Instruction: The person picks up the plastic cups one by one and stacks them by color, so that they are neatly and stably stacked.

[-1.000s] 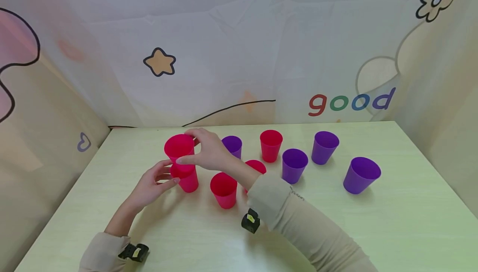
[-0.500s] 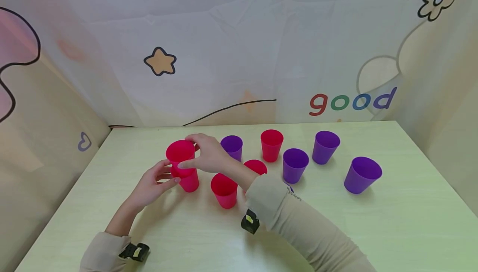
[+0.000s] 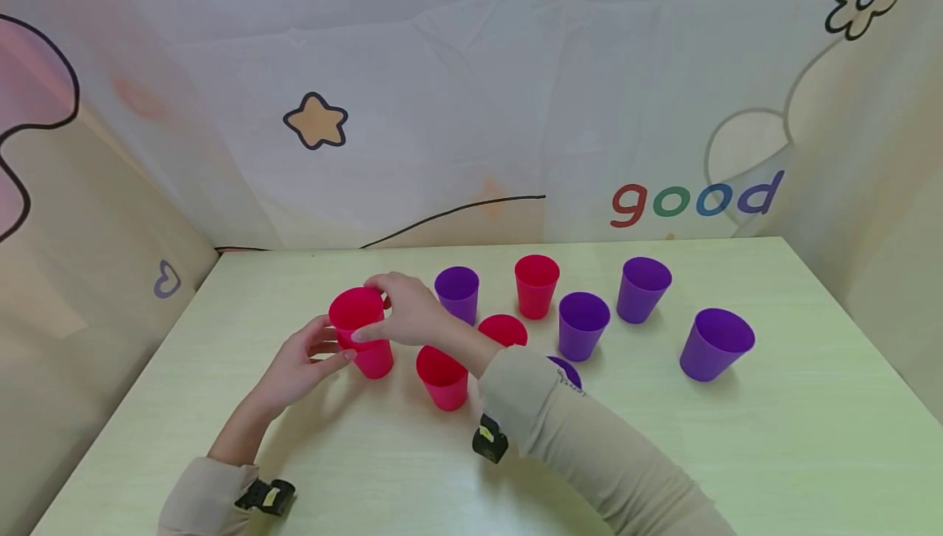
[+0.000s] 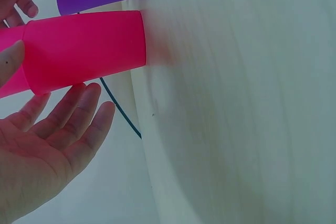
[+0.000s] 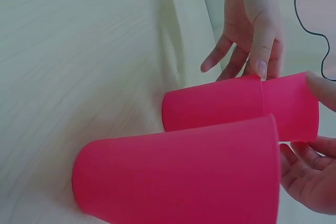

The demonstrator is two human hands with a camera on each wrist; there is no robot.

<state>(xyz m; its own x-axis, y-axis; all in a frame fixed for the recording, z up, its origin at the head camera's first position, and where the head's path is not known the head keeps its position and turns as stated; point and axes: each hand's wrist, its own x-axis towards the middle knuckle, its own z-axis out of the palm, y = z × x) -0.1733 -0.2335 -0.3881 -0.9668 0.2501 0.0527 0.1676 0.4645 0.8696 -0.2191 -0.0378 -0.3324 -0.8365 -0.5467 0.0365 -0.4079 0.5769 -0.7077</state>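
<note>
My left hand (image 3: 302, 364) holds a lower red cup (image 3: 376, 361) near its rim, thumb on one side and fingers on the other. That cup stands upright on the table. Above it, my right hand (image 3: 414, 311) pinches an upper red cup (image 3: 357, 304) between thumb and fingers. In the right wrist view the upper cup (image 5: 291, 108) sits partly inside the lower cup (image 5: 212, 104), its top part still showing beyond the lower rim. The left wrist view shows the lower cup (image 4: 86, 48) with the left fingertips touching its side.
Near the right forearm stand a red cup (image 3: 444, 380) and a second red cup (image 3: 503, 330). Another red cup (image 3: 536, 286) is farther back. Several purple cups (image 3: 582, 327) stand across the table (image 3: 796, 430); one purple cup (image 3: 566, 371) is partly hidden by the right sleeve.
My right hand has lowered the upper red cup into the lower one, so less of it sticks out. My left hand has stayed in place. The right sleeve uncovers more of a purple cup.
</note>
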